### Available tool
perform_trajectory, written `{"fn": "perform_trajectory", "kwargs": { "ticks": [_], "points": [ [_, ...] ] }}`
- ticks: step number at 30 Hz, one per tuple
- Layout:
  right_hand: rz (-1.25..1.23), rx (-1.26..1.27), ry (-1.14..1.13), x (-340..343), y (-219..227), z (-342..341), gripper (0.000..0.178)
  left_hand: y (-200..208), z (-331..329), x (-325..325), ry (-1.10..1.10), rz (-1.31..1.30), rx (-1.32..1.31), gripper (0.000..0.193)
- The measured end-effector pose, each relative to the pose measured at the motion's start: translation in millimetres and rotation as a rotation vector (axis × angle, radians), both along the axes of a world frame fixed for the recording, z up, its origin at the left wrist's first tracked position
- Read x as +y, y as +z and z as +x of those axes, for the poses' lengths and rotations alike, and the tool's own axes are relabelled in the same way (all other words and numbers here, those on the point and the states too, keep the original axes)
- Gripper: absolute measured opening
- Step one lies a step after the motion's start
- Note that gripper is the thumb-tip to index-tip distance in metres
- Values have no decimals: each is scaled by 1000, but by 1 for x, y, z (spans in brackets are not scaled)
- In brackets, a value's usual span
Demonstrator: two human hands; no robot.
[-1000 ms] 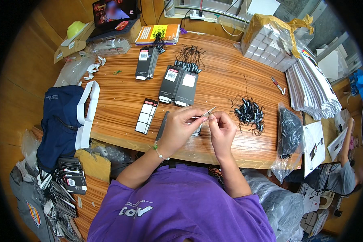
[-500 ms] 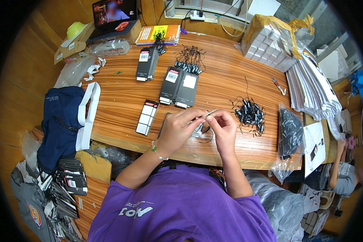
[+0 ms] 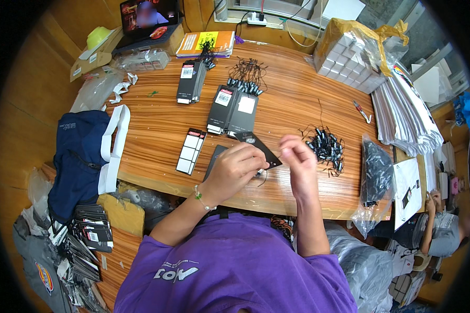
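My left hand is closed on a black hang tag, gripping its lower edge. The tag is tilted, with one corner pointing right. A thin dark cord curls below my left fingertips. My right hand is raised just right of the tag and apart from it; its fingers are loosely bent and slightly blurred, with nothing visible in them. Partly under my left hand lies another dark tag. Left of it is a card of white stickers. A pile of black cord loops lies to the right.
Stacks of black tags with cords stand beyond my hands, with another stack farther left. Scissors, a bag of black cords, paper piles and wrapped white boxes fill the right. Navy fabric hangs left.
The tag has turned from edge-on to face-up in my left hand, which has lowered slightly. My right hand has come off it and moved right.
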State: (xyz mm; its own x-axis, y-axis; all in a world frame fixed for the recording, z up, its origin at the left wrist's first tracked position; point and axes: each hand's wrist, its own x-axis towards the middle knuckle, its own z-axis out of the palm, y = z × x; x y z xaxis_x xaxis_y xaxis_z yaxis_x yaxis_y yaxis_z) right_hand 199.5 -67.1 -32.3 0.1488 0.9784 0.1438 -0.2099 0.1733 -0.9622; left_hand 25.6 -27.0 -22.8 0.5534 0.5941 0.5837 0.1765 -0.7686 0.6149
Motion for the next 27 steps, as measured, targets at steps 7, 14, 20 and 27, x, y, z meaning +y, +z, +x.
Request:
{"fn": "perform_trajectory", "kwargs": {
  "ticks": [7,14,20,27],
  "points": [
    [229,269,65,-13,33,7,8,-9,-48,22,3,-341,170,48],
    [51,247,4,-34,36,21,9,-53,-128,84,391,-337,467,49],
    [-20,62,-12,-43,41,31,8,-43,-128,83,375,-377,429,45],
    [-95,-76,11,-42,45,3,23,4,-98,26,338,-758,-223,20]
  ]
}}
